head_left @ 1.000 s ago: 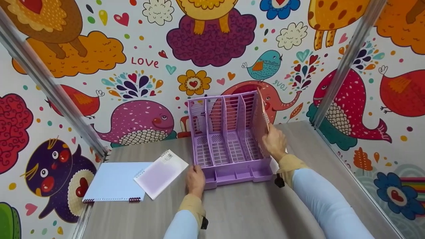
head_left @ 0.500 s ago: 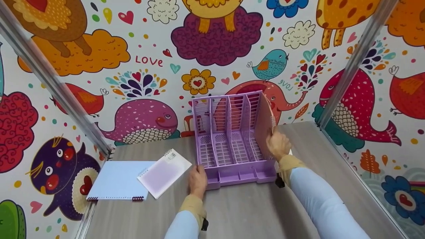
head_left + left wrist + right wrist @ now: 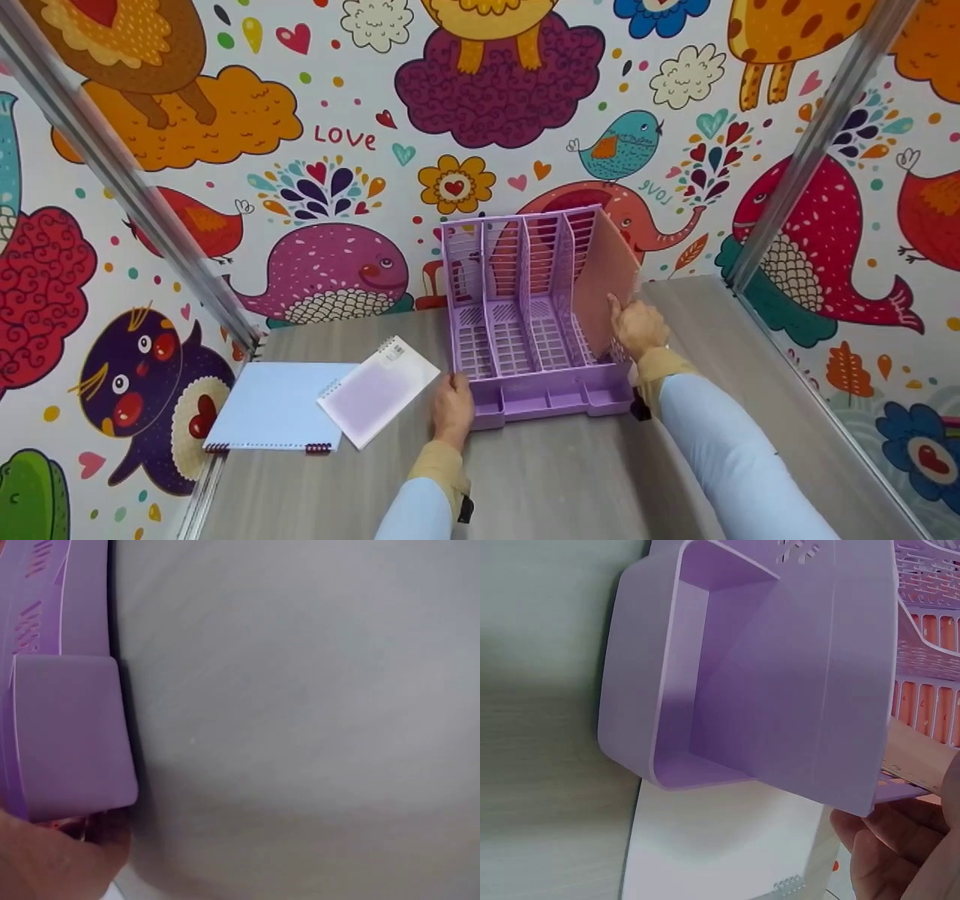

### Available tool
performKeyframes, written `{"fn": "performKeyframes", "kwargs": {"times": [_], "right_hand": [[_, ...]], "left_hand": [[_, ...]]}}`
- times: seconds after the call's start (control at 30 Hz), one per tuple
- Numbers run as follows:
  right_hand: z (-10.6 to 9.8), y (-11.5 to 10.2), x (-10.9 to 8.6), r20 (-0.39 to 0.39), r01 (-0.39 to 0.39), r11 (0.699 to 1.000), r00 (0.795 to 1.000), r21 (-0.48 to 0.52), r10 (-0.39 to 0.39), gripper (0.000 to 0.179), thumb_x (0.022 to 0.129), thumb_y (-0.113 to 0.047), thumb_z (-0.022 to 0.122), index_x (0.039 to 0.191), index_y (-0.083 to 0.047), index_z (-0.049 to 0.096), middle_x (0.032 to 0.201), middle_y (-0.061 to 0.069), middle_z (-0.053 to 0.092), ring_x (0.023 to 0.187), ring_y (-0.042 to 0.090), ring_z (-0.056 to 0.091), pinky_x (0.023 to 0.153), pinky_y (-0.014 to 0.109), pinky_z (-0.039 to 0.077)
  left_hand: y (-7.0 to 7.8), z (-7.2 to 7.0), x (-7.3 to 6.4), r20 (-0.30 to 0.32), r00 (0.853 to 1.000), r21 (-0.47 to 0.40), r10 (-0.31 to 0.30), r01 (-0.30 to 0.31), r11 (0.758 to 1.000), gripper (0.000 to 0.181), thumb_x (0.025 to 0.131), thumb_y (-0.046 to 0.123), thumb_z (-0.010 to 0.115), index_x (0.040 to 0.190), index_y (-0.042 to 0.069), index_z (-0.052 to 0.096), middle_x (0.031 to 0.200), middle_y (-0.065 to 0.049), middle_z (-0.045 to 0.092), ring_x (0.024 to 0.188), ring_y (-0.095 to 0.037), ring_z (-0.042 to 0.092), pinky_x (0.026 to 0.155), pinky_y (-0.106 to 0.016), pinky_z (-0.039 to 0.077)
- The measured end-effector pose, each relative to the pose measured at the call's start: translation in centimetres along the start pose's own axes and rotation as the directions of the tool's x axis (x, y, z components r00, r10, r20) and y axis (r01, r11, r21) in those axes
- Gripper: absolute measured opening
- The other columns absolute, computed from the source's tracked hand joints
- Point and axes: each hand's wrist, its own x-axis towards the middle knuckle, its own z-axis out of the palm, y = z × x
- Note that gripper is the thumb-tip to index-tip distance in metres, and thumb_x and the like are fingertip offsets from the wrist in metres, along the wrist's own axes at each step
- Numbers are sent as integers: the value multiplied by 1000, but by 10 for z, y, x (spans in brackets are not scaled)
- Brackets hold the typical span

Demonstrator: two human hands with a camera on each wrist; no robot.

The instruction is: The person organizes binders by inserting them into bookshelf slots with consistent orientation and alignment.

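A purple desktop file organizer [image 3: 566,401] stands on the table with its upright dividers and a low front tray. In its rightmost slot stands a pinkish-orange spiral notebook [image 3: 606,274], leaning slightly outward. My right hand [image 3: 641,328] holds this notebook at its outer edge, thumb on its face. In the right wrist view the other fingers [image 3: 889,847] curl outside the organizer's side wall. My left hand [image 3: 453,409] grips the organizer's front left corner; in the left wrist view its fingertips are partly hidden behind the purple tray [image 3: 75,735].
Left of the organizer lies a small white-and-purple spiral notebook [image 3: 379,394], overlapping a larger light blue one [image 3: 277,405]. A white spiral notebook [image 3: 712,840] lies beside the organizer's right side. A patterned wall [image 3: 337,187] rises close behind, with metal posts [image 3: 825,142] at both sides.
The pinkish-orange notebook has gone lower into the slot and its face shows more. My right thumb has come onto that face. My left hand keeps its hold; the head view has shifted slightly.
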Motion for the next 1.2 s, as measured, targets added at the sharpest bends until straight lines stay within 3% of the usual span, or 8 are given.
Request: {"fn": "performKeyframes", "kwargs": {"times": [0.27,0.47,0.67,0.87,1.07,1.2], "right_hand": [[0,-1,1,19,-10,1000,1000,-4,10,79,116,-64,39,122,6,75,120,33,79,109,53,78,90,66,63],[-1,-1,0,-17,-22,1000,1000,13,22,78,114,-64,48,129,9,72,123,35,78,113,55,78,91,67,64],[-1,-1,-3,-36,10,999,999,53,-8,72,112,-61,55,128,7,71,120,33,79,108,53,79,90,66,64],[-8,-2,-9,-55,-19,997,998,77,23,68,110,-61,58,118,5,74,115,31,80,105,51,79,88,63,63],[-16,1,-12,-60,-14,995,998,98,20,66,111,-62,55,114,-2,79,107,22,82,91,39,77,73,48,59],[-20,6,-13,-55,-1,991,998,131,8,68,111,-64,51,114,-3,82,106,20,83,86,33,73,70,40,54]], "left_hand": [[-10,7,6,19,1000,4,-16,16,1000,46,112,34,48,123,-3,74,117,-30,79,112,-51,76,104,-65,59],[-10,9,8,15,1000,9,-6,6,1000,43,111,33,48,114,-2,75,109,-28,79,102,-47,75,99,-64,59],[-6,4,5,23,999,29,-29,28,999,46,112,36,47,118,-1,74,114,-28,79,110,-49,76,102,-63,59],[-7,5,6,25,999,36,-20,19,999,48,112,34,46,119,-6,73,117,-33,78,116,-55,74,103,-66,58],[-4,3,5,17,999,25,-33,32,999,49,111,34,46,119,-7,73,116,-33,78,115,-55,75,103,-66,58],[-1,1,3,24,999,22,-41,41,999,48,112,35,47,118,-5,73,117,-32,78,116,-54,74,104,-65,58]]}}
